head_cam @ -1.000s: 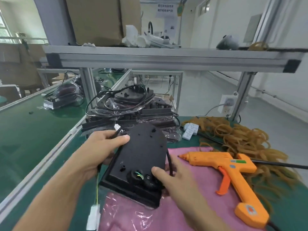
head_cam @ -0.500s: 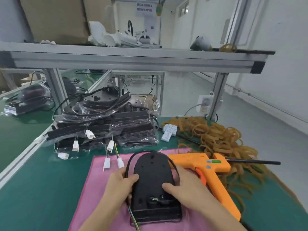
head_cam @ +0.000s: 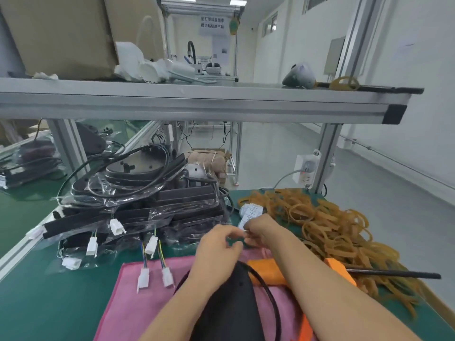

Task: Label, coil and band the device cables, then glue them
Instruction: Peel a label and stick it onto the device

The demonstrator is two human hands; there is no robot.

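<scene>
A black device (head_cam: pixel 229 306) lies on the pink cloth (head_cam: pixel 138 308) in front of me, its black cable (head_cam: pixel 267 291) looping along its right side. My left hand (head_cam: pixel 216 244) and my right hand (head_cam: pixel 258 230) meet above the far end of the cloth, fingertips close together, pinching a small white label (head_cam: pixel 242 233) that is blurred. A strip of white labels (head_cam: pixel 250 212) lies just beyond them. The orange glue gun (head_cam: pixel 268 271) lies on the cloth, mostly hidden under my right forearm.
A stack of bagged black devices (head_cam: pixel 138 205) with white connectors (head_cam: pixel 150 244) stands at the back left. A heap of tan rubber bands (head_cam: pixel 327 225) covers the right side. A black rod (head_cam: pixel 394 274) lies across it. An aluminium shelf (head_cam: pixel 197 102) runs overhead.
Both hands have let go of the black device and moved forward to the label strip, where they now pinch a label. The device stays on the pink cloth.
</scene>
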